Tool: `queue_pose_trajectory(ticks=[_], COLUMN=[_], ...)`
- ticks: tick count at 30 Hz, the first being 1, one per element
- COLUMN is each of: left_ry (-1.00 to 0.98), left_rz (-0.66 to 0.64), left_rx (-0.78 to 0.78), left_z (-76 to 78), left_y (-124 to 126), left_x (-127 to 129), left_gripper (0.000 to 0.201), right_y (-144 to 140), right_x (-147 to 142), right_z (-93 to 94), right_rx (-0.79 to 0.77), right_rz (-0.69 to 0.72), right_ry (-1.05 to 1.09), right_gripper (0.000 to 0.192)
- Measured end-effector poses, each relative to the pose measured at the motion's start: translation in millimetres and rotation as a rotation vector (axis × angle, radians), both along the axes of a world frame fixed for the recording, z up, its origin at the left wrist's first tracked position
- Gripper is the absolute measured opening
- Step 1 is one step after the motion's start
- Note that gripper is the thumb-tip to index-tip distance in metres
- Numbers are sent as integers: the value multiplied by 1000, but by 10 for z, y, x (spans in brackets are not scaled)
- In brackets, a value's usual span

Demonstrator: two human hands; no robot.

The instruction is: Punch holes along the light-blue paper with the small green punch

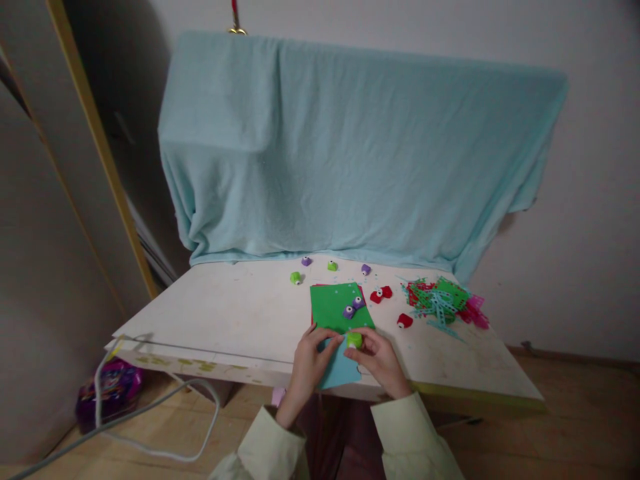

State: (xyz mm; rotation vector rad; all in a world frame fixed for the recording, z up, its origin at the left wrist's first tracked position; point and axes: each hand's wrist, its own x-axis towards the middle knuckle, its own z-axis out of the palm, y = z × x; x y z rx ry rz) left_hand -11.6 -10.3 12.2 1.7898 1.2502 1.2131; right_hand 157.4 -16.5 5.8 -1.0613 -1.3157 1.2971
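Note:
My left hand [316, 357] pinches a light blue sheet of paper [340, 372] by its upper edge, near the table's front. In my right hand [379, 357] is a small lime-green paper punch [354, 340] with a white button, gripped between thumb and fingers at the sheet's edge. Whether the paper sits inside its slot cannot be made out. Just beyond both hands lies a green sheet of paper [330, 303] with red paper under it. Two purple punches [353, 308] rest on the green sheet, among a few tiny punched bits.
More punches lie on the white table [225, 300]: lime-green [296, 278], purple [366, 270] and red [405, 321]. A heap of perforated paper scraps [443, 303] is at the right. Behind hangs a light blue cloth [370, 153]. A cable [215, 407] loops by the left front edge.

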Motion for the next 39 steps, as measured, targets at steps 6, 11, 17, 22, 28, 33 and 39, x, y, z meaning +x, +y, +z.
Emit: queue_pose_trajectory(ticks=[6,11,17,22,28,33,39], left_ry=[-5,6,22,27,50,57,72], left_rz=[9,1,5,13,26,2,-21], left_rx=[14,21,23,37,33,25,10], left_z=[-8,2,14,22,45,25,18], left_y=[-2,-10,-12,-11,-26,-20,-14], left_x=[-7,-12,-8,0,11,8,-13], left_gripper=[18,19,20,17,18,18,16], right_y=[12,-7,-60,-91,-115,-123,-108], right_x=[7,-9,-49,-49,-54,-63,-66], right_z=[-64,-46,80,116,155,169,148], right_rx=[15,65,115,87,99,102,104], right_rz=[-1,-18,-7,3,4,15,-3], right_ry=[-60,-143,-172,-195,-173,-133,-153], right_gripper=[30,29,25,23,23,24,25])
